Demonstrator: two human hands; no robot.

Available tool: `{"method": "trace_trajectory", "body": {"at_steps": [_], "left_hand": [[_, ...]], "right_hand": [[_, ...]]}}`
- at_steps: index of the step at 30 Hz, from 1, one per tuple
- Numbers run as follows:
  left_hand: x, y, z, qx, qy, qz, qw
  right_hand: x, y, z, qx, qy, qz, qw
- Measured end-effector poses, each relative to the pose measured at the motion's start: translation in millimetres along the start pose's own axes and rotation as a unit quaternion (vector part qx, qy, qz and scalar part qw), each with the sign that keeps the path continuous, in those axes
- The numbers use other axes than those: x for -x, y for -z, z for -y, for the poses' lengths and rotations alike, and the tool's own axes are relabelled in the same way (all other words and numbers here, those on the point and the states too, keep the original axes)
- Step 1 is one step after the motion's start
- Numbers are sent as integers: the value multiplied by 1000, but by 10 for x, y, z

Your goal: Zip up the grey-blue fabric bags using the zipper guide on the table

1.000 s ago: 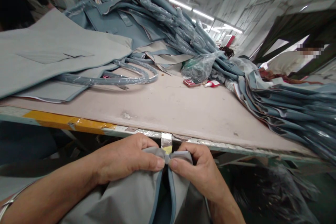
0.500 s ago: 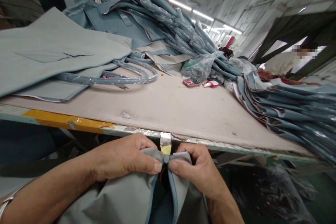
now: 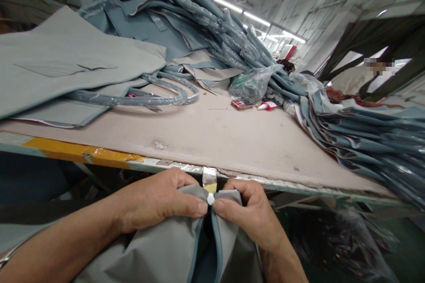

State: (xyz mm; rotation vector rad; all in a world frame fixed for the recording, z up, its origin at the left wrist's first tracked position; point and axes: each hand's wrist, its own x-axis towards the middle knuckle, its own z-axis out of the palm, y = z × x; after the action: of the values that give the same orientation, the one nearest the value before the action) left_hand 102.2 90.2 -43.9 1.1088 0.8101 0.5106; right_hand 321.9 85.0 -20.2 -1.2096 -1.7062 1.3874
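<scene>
My left hand (image 3: 162, 201) pinches the top edge of a grey fabric piece (image 3: 159, 247) with its thumb on the near side. Opposite it, my right hand (image 3: 247, 210) grips the same piece in the same way. Between my two thumbtips sits a small, pale round fastener (image 3: 210, 199), just below a tape strip (image 3: 209, 177) on the table's front edge. Under the fastener the fabric parts in a gap with blue-grey trimmed edges. The fingertips behind the fabric are hidden.
The table (image 3: 212, 137) stretches ahead. Large grey panels (image 3: 83, 53) and plastic-wrapped tubes (image 3: 133, 98) lie left. A red-and-white bottle (image 3: 267, 105) lies near a clear bag (image 3: 252, 86). Stacked blue-grey pieces (image 3: 358, 132) fill the right; a person (image 3: 355, 79) is behind.
The fastener between my thumbs looks brighter and sits slightly higher. My left thumb has shifted up a little. A dark figure has come into view behind the pile at upper left.
</scene>
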Motion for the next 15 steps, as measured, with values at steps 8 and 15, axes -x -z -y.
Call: {"method": "trace_trajectory", "body": {"at_steps": [8, 15], "left_hand": [[8, -68, -9, 35, -29, -11, 999], [7, -49, -24, -1, -46, -2, 999]], "right_hand": [[-33, -2, -6, -9, 21, -22, 1000], [-32, -17, -28, -27, 19, -19, 999]]}}
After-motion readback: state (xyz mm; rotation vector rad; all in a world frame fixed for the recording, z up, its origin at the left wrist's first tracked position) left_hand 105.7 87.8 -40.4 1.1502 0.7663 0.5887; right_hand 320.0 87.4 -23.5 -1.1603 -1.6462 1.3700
